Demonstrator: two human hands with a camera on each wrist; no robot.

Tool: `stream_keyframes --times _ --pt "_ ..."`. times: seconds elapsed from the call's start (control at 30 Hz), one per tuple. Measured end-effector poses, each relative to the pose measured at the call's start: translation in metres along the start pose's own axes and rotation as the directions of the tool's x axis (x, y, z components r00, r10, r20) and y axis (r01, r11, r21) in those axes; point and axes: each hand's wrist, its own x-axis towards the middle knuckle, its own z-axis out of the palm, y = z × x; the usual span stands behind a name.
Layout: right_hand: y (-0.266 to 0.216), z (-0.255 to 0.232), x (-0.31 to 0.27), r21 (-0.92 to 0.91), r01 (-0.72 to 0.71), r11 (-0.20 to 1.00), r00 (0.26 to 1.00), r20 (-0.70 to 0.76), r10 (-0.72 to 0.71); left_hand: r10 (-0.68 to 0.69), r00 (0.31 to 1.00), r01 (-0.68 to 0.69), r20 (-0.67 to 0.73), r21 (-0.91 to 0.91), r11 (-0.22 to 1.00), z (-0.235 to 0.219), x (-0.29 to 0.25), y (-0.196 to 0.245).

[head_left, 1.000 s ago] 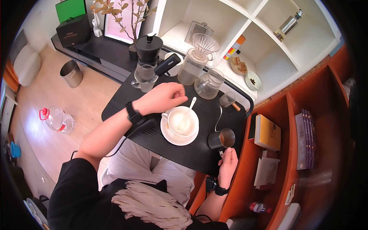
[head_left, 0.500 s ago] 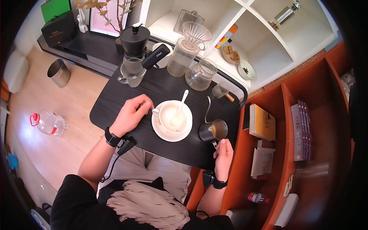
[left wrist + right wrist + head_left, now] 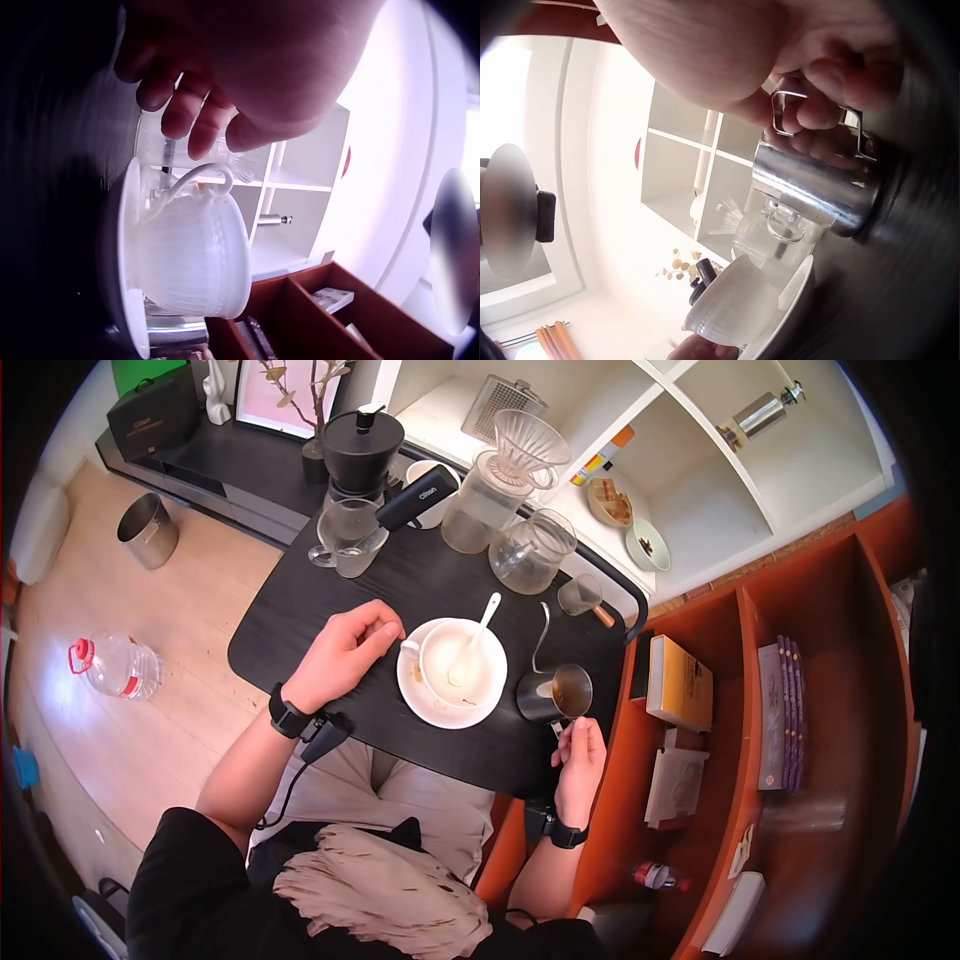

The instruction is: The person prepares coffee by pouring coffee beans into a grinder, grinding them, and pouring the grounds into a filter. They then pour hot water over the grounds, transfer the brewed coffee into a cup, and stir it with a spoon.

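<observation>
A white cup [image 3: 436, 672] sits on a white saucer [image 3: 416, 706] in the middle of the black table, and a white spoon [image 3: 484, 622] leans inside it. Beside the cup's handle is my left hand [image 3: 346, 652], fingers loosely bent and holding nothing. The left wrist view shows those fingers [image 3: 174, 120] just over the cup handle [image 3: 196, 171]. At the table's right, my right hand [image 3: 580, 762] grips the wire handle of a small metal gooseneck kettle [image 3: 537, 698]. The kettle is lidless, with brownish liquid visible inside, and stands on the tabletop.
Along the far edge stand a glass mug [image 3: 350, 550], a black grinder [image 3: 362, 455], a server with a glass dripper [image 3: 528, 445], a glass jug [image 3: 530, 560] and a small wooden-handled glass [image 3: 578, 596]. A red-brown bookshelf [image 3: 625, 780] borders the right side.
My left hand has drawn back from beyond the cup to the left of its handle, then stayed nearly still. My right hand keeps its hold on the kettle handle.
</observation>
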Motion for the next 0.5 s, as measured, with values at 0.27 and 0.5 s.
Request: stream_keyframes --times 0.27,0.5 --pt "0.003 -0.004 -0.006 0.359 -0.053 0.932 0.995 0.097 0.019 -0.097 0.991 0.068 -0.094 -0.276 0.959 0.030 -0.022 0.003" --pt "-0.015 -0.011 -0.005 0.541 0.055 0.839 0.996 0.032 -0.086 0.007 0.993 -0.034 -0.115 -0.238 0.971 0.028 -0.025 -0.007"
